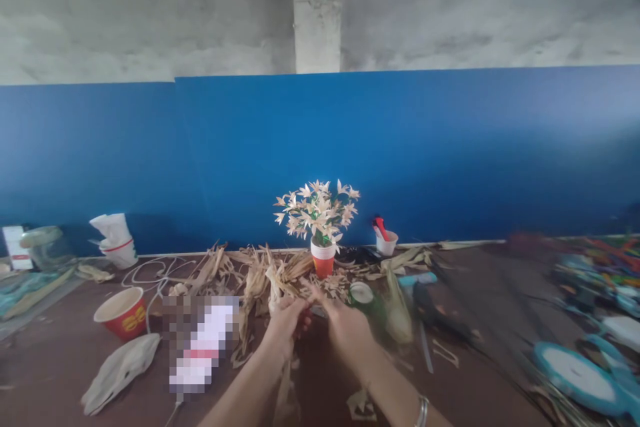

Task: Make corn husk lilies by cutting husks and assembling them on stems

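My left hand (290, 323) is closed, its fingers curled in a pinch above the brown table. My right hand (345, 323) meets it from the right, index finger reaching forward and the other fingers folded out of sight. Whatever sits between them is too small and blurred to name. Below my left hand lies a pale strip of corn husk (287, 390). Just beyond the hands, dry corn husks (255, 280) and small cut pieces (337, 285) are scattered. Behind these stands a red and white paper cup (323, 260) holding a bunch of cream husk flowers (320, 210).
On the left are a red paper bowl (120, 313), a flat pale husk (123, 370), a white cable (160, 273) and a stacked cup (120, 250). To the right sit a round tin (361, 292), a cup with red-handled tool (386, 242) and a blue-rimmed spool (575, 373). A blue panel (250, 160) rises behind.
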Demonstrator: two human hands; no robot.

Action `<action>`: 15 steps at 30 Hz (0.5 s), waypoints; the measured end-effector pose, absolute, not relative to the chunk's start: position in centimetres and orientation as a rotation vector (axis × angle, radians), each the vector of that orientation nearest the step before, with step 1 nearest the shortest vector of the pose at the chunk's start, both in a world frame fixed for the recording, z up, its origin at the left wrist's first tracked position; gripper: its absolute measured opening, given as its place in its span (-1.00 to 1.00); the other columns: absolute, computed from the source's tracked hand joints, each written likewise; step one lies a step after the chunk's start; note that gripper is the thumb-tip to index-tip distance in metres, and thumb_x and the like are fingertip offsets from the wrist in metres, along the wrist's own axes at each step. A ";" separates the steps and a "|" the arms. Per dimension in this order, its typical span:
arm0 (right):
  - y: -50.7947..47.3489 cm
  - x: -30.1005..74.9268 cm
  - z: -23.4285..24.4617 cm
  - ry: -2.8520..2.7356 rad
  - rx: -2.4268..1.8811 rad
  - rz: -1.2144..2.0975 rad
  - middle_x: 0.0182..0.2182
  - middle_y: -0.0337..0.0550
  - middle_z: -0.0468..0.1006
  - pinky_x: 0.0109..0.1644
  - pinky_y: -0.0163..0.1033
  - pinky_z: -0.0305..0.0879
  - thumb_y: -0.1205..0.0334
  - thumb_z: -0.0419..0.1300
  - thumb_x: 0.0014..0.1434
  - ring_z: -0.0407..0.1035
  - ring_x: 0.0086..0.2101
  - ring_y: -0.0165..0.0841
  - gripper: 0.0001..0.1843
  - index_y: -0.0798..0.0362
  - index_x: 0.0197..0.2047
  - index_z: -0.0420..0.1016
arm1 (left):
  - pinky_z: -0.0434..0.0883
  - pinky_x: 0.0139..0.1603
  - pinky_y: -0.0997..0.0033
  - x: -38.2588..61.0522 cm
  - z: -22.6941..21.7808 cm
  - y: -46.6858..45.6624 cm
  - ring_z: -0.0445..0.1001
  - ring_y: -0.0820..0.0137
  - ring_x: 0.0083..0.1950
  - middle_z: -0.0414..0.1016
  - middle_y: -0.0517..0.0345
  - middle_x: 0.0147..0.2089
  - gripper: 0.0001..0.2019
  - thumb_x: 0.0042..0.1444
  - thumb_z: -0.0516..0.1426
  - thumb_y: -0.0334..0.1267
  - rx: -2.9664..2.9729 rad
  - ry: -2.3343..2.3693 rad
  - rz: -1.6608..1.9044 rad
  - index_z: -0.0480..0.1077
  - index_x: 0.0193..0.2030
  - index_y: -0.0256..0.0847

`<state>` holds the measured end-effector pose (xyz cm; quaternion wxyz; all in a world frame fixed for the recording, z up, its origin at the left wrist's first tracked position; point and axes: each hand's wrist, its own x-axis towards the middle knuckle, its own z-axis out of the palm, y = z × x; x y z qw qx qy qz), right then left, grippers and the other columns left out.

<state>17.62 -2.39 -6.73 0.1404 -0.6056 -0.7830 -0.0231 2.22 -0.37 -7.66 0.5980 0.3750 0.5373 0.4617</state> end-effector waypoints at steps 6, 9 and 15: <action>-1.3 20.4 -6.2 -2.121 -1.898 -0.056 -0.31 -0.14 0.58 -0.42 -0.38 0.19 0.44 -0.12 0.20 0.47 -0.40 -0.37 -0.35 -0.18 0.32 0.00 | 0.22 -0.49 0.45 -0.5 -6.8 0.0 0.36 0.44 -0.58 0.40 0.25 -0.68 -0.85 -0.27 0.28 -0.30 1.360 1.281 0.782 0.40 -0.67 -0.26; -1.5 20.0 -6.6 -2.173 -1.841 0.016 -0.31 -0.14 0.59 -0.42 -0.36 0.18 0.42 -0.12 0.20 0.47 -0.41 -0.35 -0.36 -0.22 0.31 0.02 | 0.23 -0.40 0.45 -1.3 -6.8 -0.1 0.37 0.42 -0.49 0.43 0.27 -0.64 -0.91 -0.32 0.28 -0.35 1.556 1.301 0.728 0.44 -0.68 -0.24; -2.0 19.2 -6.6 -2.186 -1.840 0.133 -0.33 -0.13 0.61 -0.41 -0.38 0.17 0.46 -0.12 0.17 0.49 -0.38 -0.35 -0.34 -0.22 0.29 0.08 | 0.34 -0.25 0.44 -2.2 -7.3 0.2 0.50 0.33 -0.28 0.60 0.13 -0.35 -0.75 -0.17 0.09 -0.46 2.020 1.385 0.585 0.57 -0.39 -0.21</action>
